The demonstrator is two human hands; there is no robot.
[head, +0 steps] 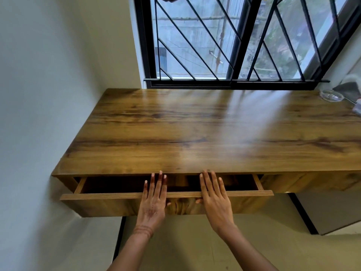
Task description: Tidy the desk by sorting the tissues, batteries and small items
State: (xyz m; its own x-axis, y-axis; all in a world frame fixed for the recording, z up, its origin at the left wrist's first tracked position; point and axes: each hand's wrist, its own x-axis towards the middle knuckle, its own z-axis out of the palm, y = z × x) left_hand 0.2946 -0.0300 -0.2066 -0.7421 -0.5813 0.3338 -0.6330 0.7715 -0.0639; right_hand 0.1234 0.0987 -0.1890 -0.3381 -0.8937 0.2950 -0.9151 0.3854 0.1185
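Note:
A wooden desk (195,130) stands under a barred window. Its left drawer (109,204) is pulled out partway, and the inside is dark with no contents that I can make out. My left hand (154,200) and my right hand (214,198) lie side by side over the top edge of the drawer front. Their fingers are straight and spread, reaching over the gap, with the thumbs against the front panel. Neither hand holds an object. No tissues or batteries show in this view.
At the desk's far right corner sit a clear glass dish (331,95) and a grey and white item (349,90) cut off by the frame. A white wall runs along the left. A second drawer front (312,181) is closed.

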